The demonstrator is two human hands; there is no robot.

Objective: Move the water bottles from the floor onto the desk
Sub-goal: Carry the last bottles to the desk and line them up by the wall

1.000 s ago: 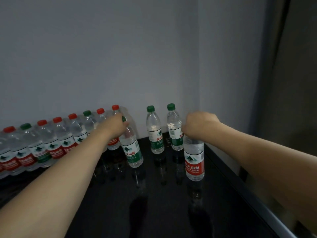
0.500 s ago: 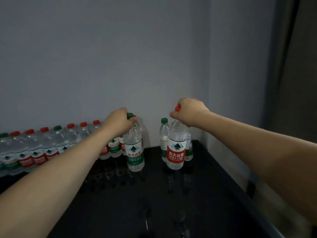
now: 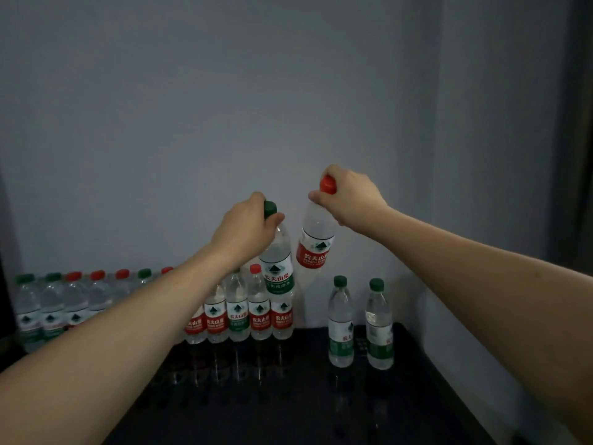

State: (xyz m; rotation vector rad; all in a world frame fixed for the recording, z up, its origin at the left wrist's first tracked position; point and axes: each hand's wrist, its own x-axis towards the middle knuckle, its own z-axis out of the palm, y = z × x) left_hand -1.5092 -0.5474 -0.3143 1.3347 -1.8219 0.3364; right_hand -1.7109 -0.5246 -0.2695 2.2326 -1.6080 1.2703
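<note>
My left hand (image 3: pixel 245 231) grips a green-capped, green-labelled water bottle (image 3: pixel 276 268) by its neck and holds it in the air above the row of bottles. In my right hand (image 3: pixel 349 197) a red-capped, red-labelled bottle (image 3: pixel 316 242) hangs by its neck, tilted, its base swung to the left, above the black desk (image 3: pixel 305 406). A long row of bottles (image 3: pixel 239 313) with red and green caps stands along the wall. Two green-capped bottles (image 3: pixel 340 322) stand apart in the desk's back right corner.
The grey wall (image 3: pixel 224 107) closes off the back and right of the desk. The desk's right edge (image 3: pixel 449 390) runs diagonally toward me. A dark curtain or panel (image 3: pixel 577 155) hangs at the far right.
Both hands have lifted their bottles higher off the desk, well above the row. The camera view has tilted, so the row and the desk sit lower in the frame.
</note>
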